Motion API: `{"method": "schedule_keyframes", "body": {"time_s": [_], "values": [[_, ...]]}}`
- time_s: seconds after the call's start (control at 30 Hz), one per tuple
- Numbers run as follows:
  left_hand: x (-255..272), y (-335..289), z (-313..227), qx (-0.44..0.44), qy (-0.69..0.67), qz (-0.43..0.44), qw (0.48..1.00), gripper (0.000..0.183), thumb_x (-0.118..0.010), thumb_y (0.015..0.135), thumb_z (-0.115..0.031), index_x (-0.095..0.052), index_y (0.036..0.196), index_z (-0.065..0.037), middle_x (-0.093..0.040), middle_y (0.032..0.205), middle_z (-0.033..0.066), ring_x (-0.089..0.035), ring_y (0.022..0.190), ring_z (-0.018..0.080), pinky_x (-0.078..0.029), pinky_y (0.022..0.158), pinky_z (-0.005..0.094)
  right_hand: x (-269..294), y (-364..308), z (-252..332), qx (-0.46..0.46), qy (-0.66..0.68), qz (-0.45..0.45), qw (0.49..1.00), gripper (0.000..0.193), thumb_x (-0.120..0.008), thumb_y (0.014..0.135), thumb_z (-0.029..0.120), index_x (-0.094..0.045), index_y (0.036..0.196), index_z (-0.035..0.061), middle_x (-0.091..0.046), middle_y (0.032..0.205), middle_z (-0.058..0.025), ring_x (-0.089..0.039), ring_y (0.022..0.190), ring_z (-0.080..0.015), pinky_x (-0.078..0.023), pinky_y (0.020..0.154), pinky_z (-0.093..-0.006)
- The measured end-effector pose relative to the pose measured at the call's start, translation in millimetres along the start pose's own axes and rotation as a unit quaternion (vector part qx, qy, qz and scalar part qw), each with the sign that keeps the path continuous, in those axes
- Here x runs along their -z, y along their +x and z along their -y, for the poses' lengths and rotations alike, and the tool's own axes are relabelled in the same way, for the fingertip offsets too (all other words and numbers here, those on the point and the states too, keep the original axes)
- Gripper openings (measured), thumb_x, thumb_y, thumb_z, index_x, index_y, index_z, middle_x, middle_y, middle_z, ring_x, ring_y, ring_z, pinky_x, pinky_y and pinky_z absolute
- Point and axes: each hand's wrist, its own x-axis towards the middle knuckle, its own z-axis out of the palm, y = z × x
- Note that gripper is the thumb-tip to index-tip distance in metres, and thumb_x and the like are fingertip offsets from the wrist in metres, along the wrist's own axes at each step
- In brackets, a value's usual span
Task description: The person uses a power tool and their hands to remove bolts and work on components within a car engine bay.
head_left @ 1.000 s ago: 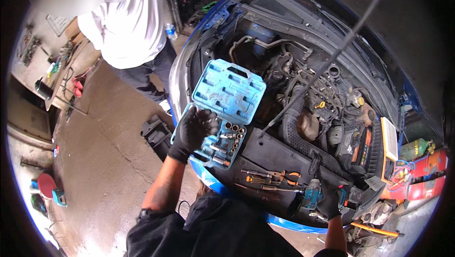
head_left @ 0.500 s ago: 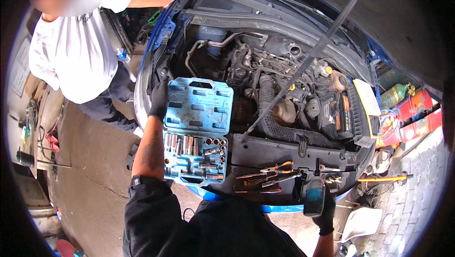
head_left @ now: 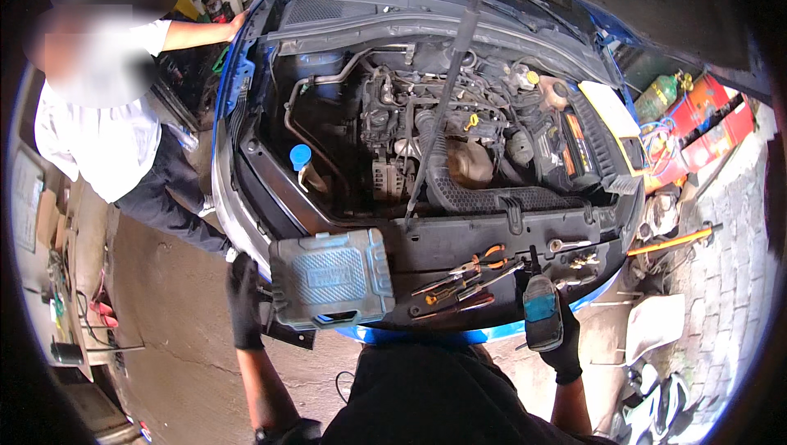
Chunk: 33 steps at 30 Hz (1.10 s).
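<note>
A grey plastic tool case [head_left: 332,277] lies closed on the front edge of a blue car's engine bay [head_left: 426,150]. My left hand [head_left: 244,301], in a black glove, grips the case's left edge. My right hand [head_left: 564,345], also gloved, holds a blue and black cordless power tool [head_left: 542,311] against the car's front panel. Between my hands, pliers with orange handles [head_left: 475,264] and a few other hand tools lie on the black panel [head_left: 492,236].
A hood prop rod [head_left: 447,84] slants across the open engine bay. Another person in a white shirt [head_left: 98,141] stands at the left with a hand on the fender. A green gas cylinder [head_left: 660,96] and red boxes [head_left: 705,113] sit at the right; clutter lines the left floor.
The tool case, open with its blue lid up before, is now closed. My left hand has moved from its far corner to its left edge. The view has shifted over the engine.
</note>
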Motion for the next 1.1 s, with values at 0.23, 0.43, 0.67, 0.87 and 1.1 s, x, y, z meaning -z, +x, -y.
{"method": "schedule_keyframes", "body": {"time_s": [0.23, 0.43, 0.67, 0.87, 1.1], "values": [[-30.0, -64.4, 1.9, 0.213, -0.210, 0.080, 0.951, 0.033, -0.059, 0.100, -0.026, -0.064, 0.120, 0.000, -0.066, 0.115, 0.0047, -0.059, 0.104, 0.0107, -0.047, 0.088, 0.0293, -18.3, -9.5, 16.5, 0.018, 0.020, -0.019, 0.999, 0.078, -0.083, 0.073, 0.017, -0.047, 0.139, 0.0006, -0.067, 0.120, -0.0173, -0.067, 0.108, -0.0242, -0.053, 0.089, -0.0357], [1.4, -38.9, 57.6, -0.032, 0.030, 0.306, 0.951, 0.044, -0.043, 0.095, -0.005, -0.053, 0.138, -0.002, -0.056, 0.139, 0.0141, -0.052, 0.128, 0.0274, -0.040, 0.107, 0.0395, -7.2, -18.7, 39.2, 0.043, 0.040, 0.004, 0.998, 0.073, -0.077, 0.077, 0.006, -0.044, 0.142, -0.0005, -0.062, 0.130, -0.0127, -0.061, 0.115, -0.0171, -0.050, 0.097, -0.0335], [13.3, -51.7, 110.3, 0.272, -0.356, 0.298, 0.843, 0.062, -0.047, 0.094, -0.031, -0.037, 0.150, -0.006, -0.044, 0.147, 0.0114, -0.045, 0.133, 0.0283, -0.038, 0.110, 0.0470, 5.8, -45.1, 29.6, 0.000, -0.012, -0.032, 0.999, 0.078, -0.083, 0.073, 0.017, -0.047, 0.140, 0.0011, -0.064, 0.126, -0.0151, -0.063, 0.115, -0.0214, -0.050, 0.095, -0.0354], [6.1, -78.8, 77.4, 0.264, -0.346, 0.274, 0.858, 0.049, -0.047, 0.102, -0.024, -0.042, 0.145, -0.001, -0.047, 0.145, 0.0117, -0.048, 0.130, 0.0271, -0.039, 0.110, 0.0435, 23.3, -59.5, 29.6, 0.001, 0.019, -0.037, 0.999, 0.082, -0.085, 0.072, 0.018, -0.044, 0.142, 0.0016, -0.063, 0.128, -0.0156, -0.062, 0.118, -0.0225, -0.049, 0.097, -0.0355], [15.7, -180.3, 15.1, -0.035, 0.011, 0.222, 0.974, 0.050, -0.072, 0.083, -0.016, -0.057, 0.125, 0.005, -0.060, 0.128, 0.0264, -0.058, 0.118, 0.0396, -0.046, 0.100, 0.0498, 65.5, -73.1, -32.8, -0.001, 0.029, -0.058, 0.998, 0.081, -0.084, 0.073, 0.018, -0.044, 0.142, 0.0024, -0.062, 0.130, -0.0161, -0.061, 0.120, -0.0237, -0.049, 0.098, -0.0352]]}}
